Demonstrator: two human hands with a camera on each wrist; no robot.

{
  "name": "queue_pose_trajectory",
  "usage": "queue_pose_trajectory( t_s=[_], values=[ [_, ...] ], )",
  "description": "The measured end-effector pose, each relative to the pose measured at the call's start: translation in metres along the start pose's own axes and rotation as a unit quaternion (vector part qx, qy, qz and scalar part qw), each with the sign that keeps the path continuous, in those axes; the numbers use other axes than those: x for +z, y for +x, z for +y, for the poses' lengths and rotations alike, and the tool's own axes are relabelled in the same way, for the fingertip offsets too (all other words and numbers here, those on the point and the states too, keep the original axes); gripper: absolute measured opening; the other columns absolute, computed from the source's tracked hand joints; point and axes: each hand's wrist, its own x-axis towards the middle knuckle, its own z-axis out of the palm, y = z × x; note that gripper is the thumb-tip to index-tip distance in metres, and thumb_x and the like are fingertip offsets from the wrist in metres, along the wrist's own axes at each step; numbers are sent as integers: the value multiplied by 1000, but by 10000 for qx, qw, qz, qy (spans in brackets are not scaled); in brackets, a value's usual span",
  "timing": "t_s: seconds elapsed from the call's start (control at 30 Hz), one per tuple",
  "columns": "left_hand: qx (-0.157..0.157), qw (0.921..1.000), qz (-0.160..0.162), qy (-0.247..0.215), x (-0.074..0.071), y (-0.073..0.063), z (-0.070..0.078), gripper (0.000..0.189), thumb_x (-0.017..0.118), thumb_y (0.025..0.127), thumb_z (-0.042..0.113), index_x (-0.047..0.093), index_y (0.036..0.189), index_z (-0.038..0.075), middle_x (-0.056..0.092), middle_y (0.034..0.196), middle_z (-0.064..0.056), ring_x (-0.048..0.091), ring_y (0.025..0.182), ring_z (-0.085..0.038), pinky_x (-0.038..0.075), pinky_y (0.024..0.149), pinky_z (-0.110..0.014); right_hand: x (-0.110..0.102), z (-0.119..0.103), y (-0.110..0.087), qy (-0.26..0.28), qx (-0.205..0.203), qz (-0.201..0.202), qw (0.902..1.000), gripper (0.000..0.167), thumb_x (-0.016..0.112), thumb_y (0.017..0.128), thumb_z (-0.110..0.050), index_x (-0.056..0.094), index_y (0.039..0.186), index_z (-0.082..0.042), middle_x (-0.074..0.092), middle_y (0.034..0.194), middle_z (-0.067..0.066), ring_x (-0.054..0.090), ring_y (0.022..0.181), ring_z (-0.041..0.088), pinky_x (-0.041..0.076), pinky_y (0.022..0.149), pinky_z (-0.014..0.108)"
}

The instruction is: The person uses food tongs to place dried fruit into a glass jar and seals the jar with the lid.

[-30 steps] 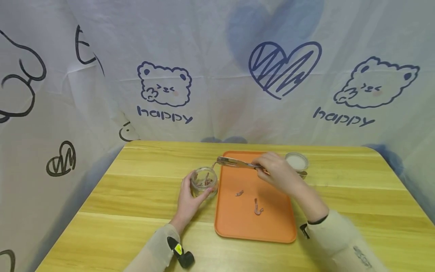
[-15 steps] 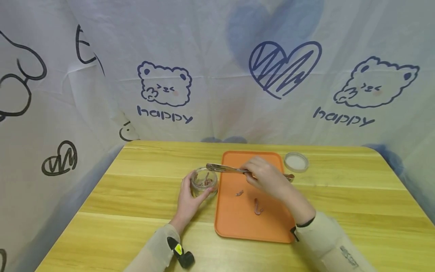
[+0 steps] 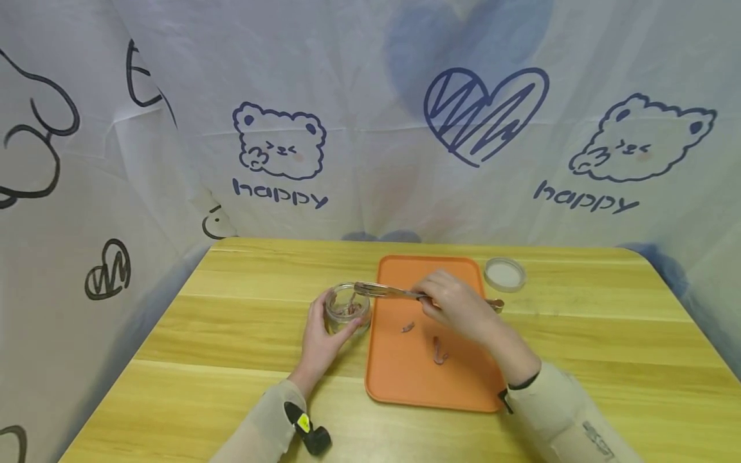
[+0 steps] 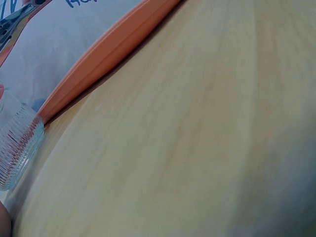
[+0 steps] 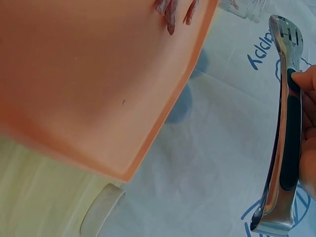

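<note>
My left hand grips a small clear glass jar from its near left side, thumb round the front. Reddish-brown dried strips lie inside it, and its ribbed wall shows in the left wrist view. Metal food tongs with dark grip pads are in my right hand. Their slotted tips overlap the jar's right rim in the head view, with no strip visible hanging from them. On the orange tray lie a short strip and a longer bent strip.
A round jar lid lies on the wooden table beyond the tray's far right corner. A white cloth with printed bears and hearts hangs behind the table. A tiny crumb shows on the tray in the right wrist view.
My right hand and the tongs have moved left, bringing the tips to the jar's rim. A strip that hung from the tips is no longer visible there. The left hand stays put.
</note>
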Motion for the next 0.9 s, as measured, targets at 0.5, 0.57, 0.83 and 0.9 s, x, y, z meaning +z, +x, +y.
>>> queue_pose_trajectory(
  t_s=[0.5,0.57,0.83,0.9],
  values=[
    [-96,9999,-1,108,4,7,-29,81,81,78,20,35,142,1,41,137,-19,38,128,-33,24,112,-47,-20,16,-15,-145,132,135,9997,19,72,79,3,68,97,-3,63,91,6,57,83,19,51,67,31],
    [-93,9999,-11,100,4,8,-37,82,81,77,25,36,142,5,42,137,-16,39,128,-30,24,112,-45,-22,20,-19,-172,119,163,9996,20,72,77,5,67,96,-2,63,90,6,57,82,19,51,67,31],
    [-48,10000,25,16,2,4,-14,79,80,78,14,36,141,-3,41,135,-23,39,127,-37,25,112,-47,-32,31,-43,-177,494,-266,9983,20,72,80,2,68,98,-4,64,92,3,56,84,17,51,71,33],
    [-10,10000,18,22,0,1,-1,77,79,78,10,35,139,-7,41,134,-26,38,127,-41,25,111,-49,-32,35,-48,-107,592,-429,9973,20,72,81,0,68,99,-5,64,93,2,56,86,17,51,72,35]
  ],
)
